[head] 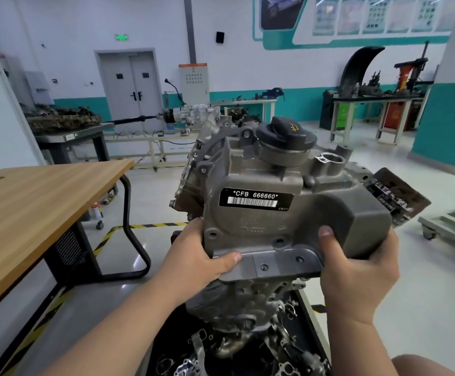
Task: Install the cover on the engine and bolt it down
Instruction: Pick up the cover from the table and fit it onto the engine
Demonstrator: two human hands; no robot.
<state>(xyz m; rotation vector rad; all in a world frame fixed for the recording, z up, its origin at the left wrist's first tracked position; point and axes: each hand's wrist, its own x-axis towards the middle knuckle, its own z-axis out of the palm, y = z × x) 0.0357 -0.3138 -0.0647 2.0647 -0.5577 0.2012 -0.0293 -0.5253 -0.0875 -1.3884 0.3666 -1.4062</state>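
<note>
Both hands are on it: the left hand (202,256) grips the lower left corner of the cover (283,221), thumb laid across its bottom flange, while the right hand (356,270) clamps the lower right side, thumb up on its face. The cover sits against the top of the engine (237,308), black oil cap (286,135) on top, barcode label (256,200) facing the camera. A wooden table (36,202) stands left.

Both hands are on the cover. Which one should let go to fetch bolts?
Left, probably. The right hand cups the cover under its bulky side, bearing more of it; the left hand only pinches the lower corner, and loose parts lie in the tray below.
</note>
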